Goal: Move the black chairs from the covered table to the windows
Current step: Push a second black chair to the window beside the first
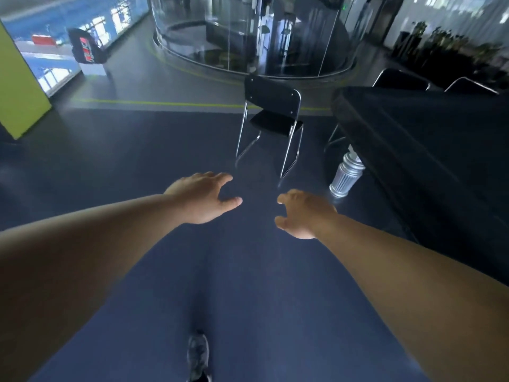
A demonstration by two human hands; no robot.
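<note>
left hand: stretched out toward the black chair, fingers spread and loose, holding nothing.
right hand: also stretched toward the chair, fingers curled a little but loose, holding nothing.
chair spot: it stands alone on the dark floor, just left of the covered table, well ahead of both hands. its back faces the person.
more chairs: two more chair backs peek up on the far side of the table.
windows: far to the left of the chair, past the green pillar.
white bin thing: it sits on the floor at the table's corner, near the chair's right legs.
could go wrong: the thin metal legs may bump the white thing or catch the table cloth if the chair swings right when lifted.
also could go wrong: a grab by one side only may tip the chair.
foot: one shoe shows below, so a low chair leg may hit it while walking.
writing: a black bag by the windows has red and white letters, too blurry to read.
</note>
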